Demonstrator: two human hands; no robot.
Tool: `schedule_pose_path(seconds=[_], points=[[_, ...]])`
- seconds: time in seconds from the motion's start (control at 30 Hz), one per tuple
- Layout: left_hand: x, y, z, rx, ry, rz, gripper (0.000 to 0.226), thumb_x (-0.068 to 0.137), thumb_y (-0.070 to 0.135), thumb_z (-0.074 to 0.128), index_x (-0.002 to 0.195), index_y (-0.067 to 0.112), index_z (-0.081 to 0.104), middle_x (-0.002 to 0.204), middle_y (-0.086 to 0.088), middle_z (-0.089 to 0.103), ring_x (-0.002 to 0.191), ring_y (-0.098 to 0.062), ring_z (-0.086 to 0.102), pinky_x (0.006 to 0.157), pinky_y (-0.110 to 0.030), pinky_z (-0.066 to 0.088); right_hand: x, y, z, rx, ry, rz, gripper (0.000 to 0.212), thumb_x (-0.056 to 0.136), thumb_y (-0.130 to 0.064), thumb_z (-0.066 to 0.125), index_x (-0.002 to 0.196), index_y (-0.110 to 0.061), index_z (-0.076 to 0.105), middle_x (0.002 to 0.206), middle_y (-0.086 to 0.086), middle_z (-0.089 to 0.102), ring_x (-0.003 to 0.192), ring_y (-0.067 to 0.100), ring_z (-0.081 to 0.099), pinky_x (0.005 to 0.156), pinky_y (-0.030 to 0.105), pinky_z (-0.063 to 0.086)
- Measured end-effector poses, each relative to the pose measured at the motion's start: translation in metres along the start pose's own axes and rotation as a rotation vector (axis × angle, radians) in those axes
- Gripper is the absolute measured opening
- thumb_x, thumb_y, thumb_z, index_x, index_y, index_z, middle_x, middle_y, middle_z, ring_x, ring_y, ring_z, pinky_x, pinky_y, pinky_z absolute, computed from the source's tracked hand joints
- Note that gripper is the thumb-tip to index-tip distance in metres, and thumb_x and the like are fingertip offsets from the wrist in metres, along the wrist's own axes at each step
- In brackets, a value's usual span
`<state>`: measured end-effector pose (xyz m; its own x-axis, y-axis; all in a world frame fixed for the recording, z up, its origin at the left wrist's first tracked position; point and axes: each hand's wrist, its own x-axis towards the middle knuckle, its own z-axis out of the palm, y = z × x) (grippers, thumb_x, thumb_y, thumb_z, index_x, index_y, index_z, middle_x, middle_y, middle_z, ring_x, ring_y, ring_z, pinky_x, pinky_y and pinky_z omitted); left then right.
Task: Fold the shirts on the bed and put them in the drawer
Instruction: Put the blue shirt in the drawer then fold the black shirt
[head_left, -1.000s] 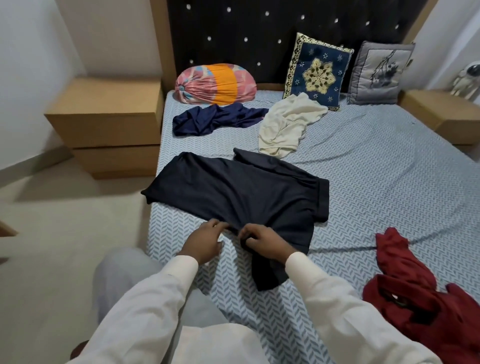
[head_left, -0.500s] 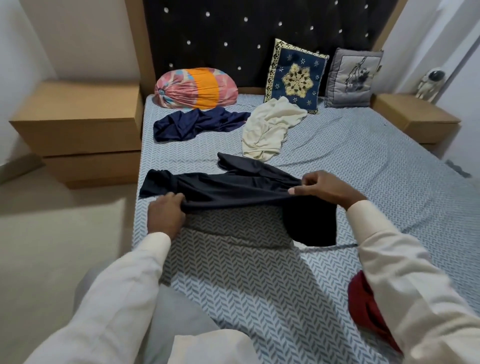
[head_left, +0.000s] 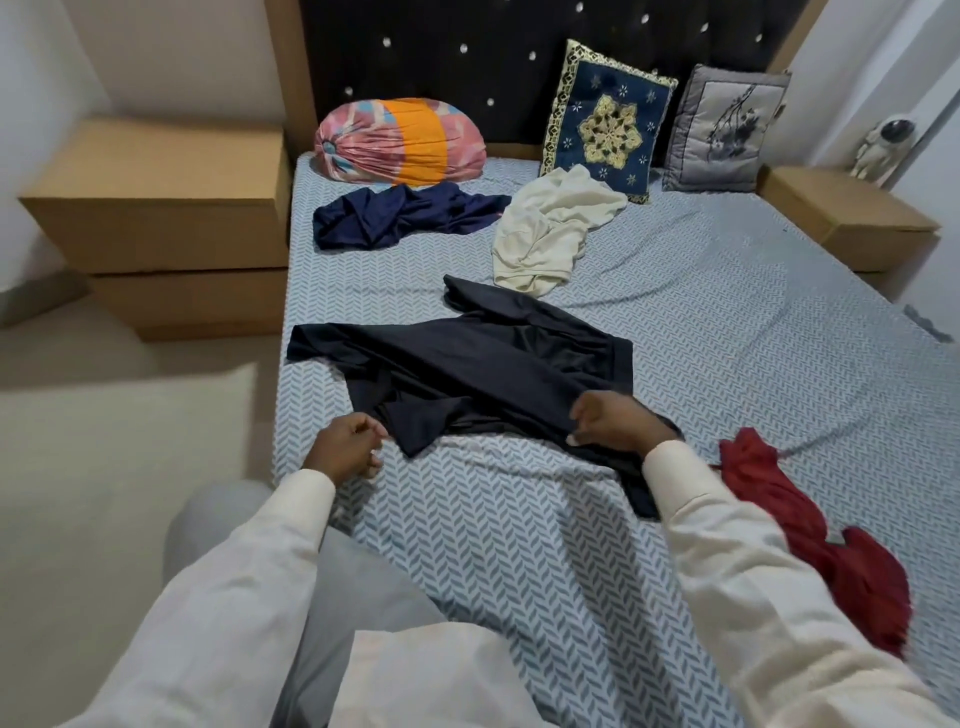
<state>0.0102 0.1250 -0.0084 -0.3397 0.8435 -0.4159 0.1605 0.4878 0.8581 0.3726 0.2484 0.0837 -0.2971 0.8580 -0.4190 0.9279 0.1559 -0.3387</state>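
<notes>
Since the earlier frame, both hands have drawn the black shirt (head_left: 467, 364) nearer and lower onto the bed (head_left: 727, 338). It lies just ahead, long axis left to right; the left hand (head_left: 345, 449) pinches its near-left corner, and the right hand (head_left: 613, 426) grips the near hem, fingers curled.

Light: soft, even, indoor | Shadows: faint beneath black shirt (head_left: 467, 364), centre | Blur: sleeve (head_left: 753, 597) at 5 o'clock | Edges: wide-angle bowing

The first shirt (head_left: 493, 364) is laid on the bed (head_left: 727, 338). A second shirt (head_left: 405, 215) is found at its 11 o'clock, a third shirt (head_left: 550, 234) at 1, a fourth shirt (head_left: 831, 545) at 4.
</notes>
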Motion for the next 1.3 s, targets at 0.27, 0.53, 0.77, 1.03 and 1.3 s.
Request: schedule_pose_path(seconds=[0.27, 0.53, 0.77, 1.03, 1.3], points=[[-0.008, -0.022, -0.009, -0.016, -0.155, -0.077, 0.011, 0.088, 0.005, 0.055, 0.096, 0.006, 0.062, 0.081, -0.017, 0.064, 0.065, -0.023, 0.058, 0.062, -0.032, 0.045, 0.038, -0.103, 0.124, 0.073, 0.022, -0.339, 0.055, 0.079, -0.014, 0.07, 0.132, -0.026, 0.057, 0.125, 0.005, 0.055, 0.116, 0.025, 0.055, 0.091, 0.042, 0.052], [-0.032, -0.011, -0.012, -0.003, -0.122, -0.003, 0.016, 0.094, 0.009, 0.057, 0.107, 0.011, 0.065, 0.094, -0.015, 0.073, 0.084, -0.028, 0.071, 0.078, -0.039, 0.059, 0.074, -0.146, 0.129, -0.072, 0.214, -0.397, 0.016, 0.093, -0.029, 0.057, 0.106, -0.028, 0.066, 0.112, 0.001, 0.064, 0.108, 0.027, 0.055, 0.088, 0.042, 0.046], [-0.044, 0.011, -0.012, -0.262, 0.099, 0.185, 0.018, 0.094, 0.006, 0.059, 0.112, 0.01, 0.064, 0.086, -0.008, 0.064, 0.076, -0.018, 0.065, 0.072, -0.038, 0.06, 0.062, -0.171, 0.1, 0.527, -0.139, -0.518, 0.017, 0.096, -0.034, 0.064, 0.093, -0.018, 0.067, 0.08, -0.005, 0.064, 0.074, 0.006, 0.055, 0.073, 0.028, 0.045], [-0.049, 0.028, -0.025, -0.019, 0.205, 0.377, 0.026, 0.087, 0.027, 0.075, 0.112, 0.025, 0.071, 0.111, 0.003, 0.058, 0.087, -0.013, 0.067, 0.064, -0.033, 0.061, 0.039, -0.188, 0.105, 0.416, 0.013, -0.614, 0.017, 0.092, -0.032, 0.069, 0.091, -0.016, 0.071, 0.086, 0.002, 0.068, 0.075, 0.01, 0.06, 0.072, 0.034, 0.049], [-0.038, 0.074, -0.049, 0.469, -0.04, 0.479, 0.017, 0.086, 0.006, 0.072, 0.093, 0.02, 0.076, 0.082, 0.003, 0.073, 0.069, -0.006, 0.069, 0.066, -0.024, 0.057, 0.023, -0.191, 0.102, 0.319, 0.152, -0.519, 0.014, 0.087, -0.038, 0.069, 0.092, -0.026, 0.074, 0.086, -0.01, 0.067, 0.08, 0.008, 0.063, 0.073, 0.035, 0.054]])
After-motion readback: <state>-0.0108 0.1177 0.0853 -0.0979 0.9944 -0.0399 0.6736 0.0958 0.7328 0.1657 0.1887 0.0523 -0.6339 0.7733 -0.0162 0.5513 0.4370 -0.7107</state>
